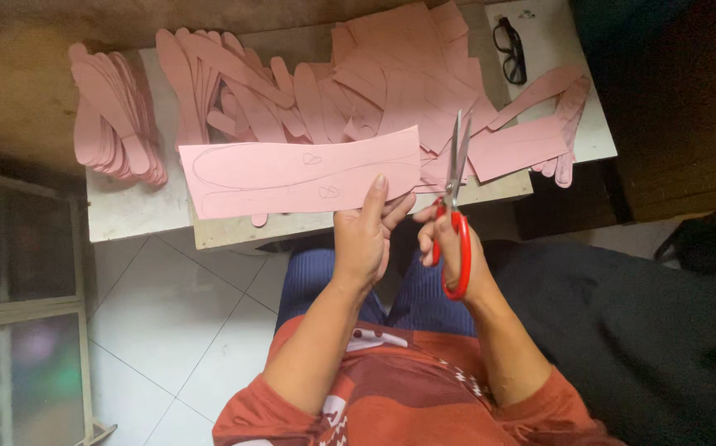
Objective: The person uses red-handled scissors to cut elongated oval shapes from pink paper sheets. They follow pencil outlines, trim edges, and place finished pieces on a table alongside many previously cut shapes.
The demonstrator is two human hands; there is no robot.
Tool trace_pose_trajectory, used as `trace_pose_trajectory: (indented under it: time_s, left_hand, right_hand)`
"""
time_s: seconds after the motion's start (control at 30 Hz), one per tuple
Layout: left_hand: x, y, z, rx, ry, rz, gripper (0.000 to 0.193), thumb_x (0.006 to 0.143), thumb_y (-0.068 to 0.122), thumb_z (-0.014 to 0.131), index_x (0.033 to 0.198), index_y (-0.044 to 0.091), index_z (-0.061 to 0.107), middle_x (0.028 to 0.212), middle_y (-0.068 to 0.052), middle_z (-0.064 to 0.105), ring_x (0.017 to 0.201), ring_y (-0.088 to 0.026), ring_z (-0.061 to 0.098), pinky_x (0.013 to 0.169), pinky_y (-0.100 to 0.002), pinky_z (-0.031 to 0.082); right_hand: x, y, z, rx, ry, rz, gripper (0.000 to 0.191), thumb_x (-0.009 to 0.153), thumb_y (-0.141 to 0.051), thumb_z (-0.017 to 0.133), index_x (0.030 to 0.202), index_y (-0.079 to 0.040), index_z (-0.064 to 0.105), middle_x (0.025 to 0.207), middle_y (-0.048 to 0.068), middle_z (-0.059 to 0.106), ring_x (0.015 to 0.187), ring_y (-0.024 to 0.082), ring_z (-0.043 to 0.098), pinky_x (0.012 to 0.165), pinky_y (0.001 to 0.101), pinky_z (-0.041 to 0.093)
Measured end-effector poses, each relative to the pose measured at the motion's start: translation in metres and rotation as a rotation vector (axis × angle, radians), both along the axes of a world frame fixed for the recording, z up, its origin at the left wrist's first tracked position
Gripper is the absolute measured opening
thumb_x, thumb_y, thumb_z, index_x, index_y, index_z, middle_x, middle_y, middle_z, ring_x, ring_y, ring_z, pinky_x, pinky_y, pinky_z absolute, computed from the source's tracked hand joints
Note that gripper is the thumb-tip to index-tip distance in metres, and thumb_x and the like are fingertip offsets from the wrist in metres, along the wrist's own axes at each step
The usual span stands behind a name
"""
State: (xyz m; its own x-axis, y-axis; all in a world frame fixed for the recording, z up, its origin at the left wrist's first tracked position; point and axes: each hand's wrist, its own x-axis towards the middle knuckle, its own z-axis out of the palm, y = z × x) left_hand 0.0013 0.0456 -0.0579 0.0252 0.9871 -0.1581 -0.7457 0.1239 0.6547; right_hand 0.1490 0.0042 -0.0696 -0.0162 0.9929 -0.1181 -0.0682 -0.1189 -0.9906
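My left hand (363, 234) pinches the lower right corner of a pink rectangular sheet (292, 173) with pencilled sole outlines on it, holding it flat above the table's near edge. In my right hand (450, 248) are red-handled scissors (455, 186), blades pointing up and slightly apart, just right of the sheet's right edge. The blades are not touching the sheet.
A low white table (126, 215) carries a stack of cut pink sole shapes (114, 116) at the left, loose pink pieces and offcuts (391, 83) across the middle, and black glasses (510, 49) at the back right. White tiled floor (176, 314) lies below; a dark bag (630, 314) sits at my right.
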Motion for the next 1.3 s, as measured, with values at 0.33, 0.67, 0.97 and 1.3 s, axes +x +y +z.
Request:
trace_pose_trajectory:
  time_s: [0.33,0.67,0.97,1.3]
  left_hand:
    - [0.006,-0.022,0.019,-0.045,0.026,-0.026,0.036,0.102,0.017,0.062,0.127,-0.009,0.057,0.116,-0.019,0.068,0.094,-0.025,0.072,0.084,-0.035,0.063]
    - [0.003,-0.029,0.022,-0.012,0.034,-0.053,0.033,0.103,0.015,0.061,0.127,-0.006,0.058,0.119,-0.016,0.068,0.101,-0.024,0.072,0.088,-0.036,0.063]
    - [-0.001,-0.03,0.025,-0.041,0.035,-0.098,0.032,0.104,0.014,0.06,0.128,-0.006,0.059,0.12,-0.015,0.069,0.104,-0.024,0.072,0.09,-0.037,0.063]
    - [-0.026,-0.017,0.027,-0.029,0.131,-0.223,0.032,0.102,0.014,0.06,0.128,-0.005,0.059,0.118,-0.015,0.07,0.104,-0.023,0.072,0.086,-0.036,0.064]
  right_hand:
    - [0.005,-0.034,0.011,0.095,-0.179,0.252,0.09,0.088,-0.084,0.045,0.126,-0.002,0.055,0.089,0.001,0.054,0.075,0.01,0.051,0.066,0.0244,0.046]
    - [0.006,-0.04,0.038,0.078,-0.178,0.288,0.088,0.088,-0.085,0.042,0.119,-0.003,0.054,0.079,0.0,0.047,0.07,0.011,0.047,0.062,0.0258,0.044]
    - [0.005,-0.042,0.032,0.035,-0.109,0.261,0.085,0.086,-0.085,0.044,0.106,-0.004,0.052,0.073,0.001,0.047,0.063,0.01,0.047,0.056,0.0249,0.044]
    - [0.019,-0.05,0.035,-0.132,-0.121,0.31,0.073,0.087,-0.077,0.051,0.096,-0.005,0.052,0.064,-0.003,0.044,0.054,0.008,0.041,0.048,0.0246,0.038]
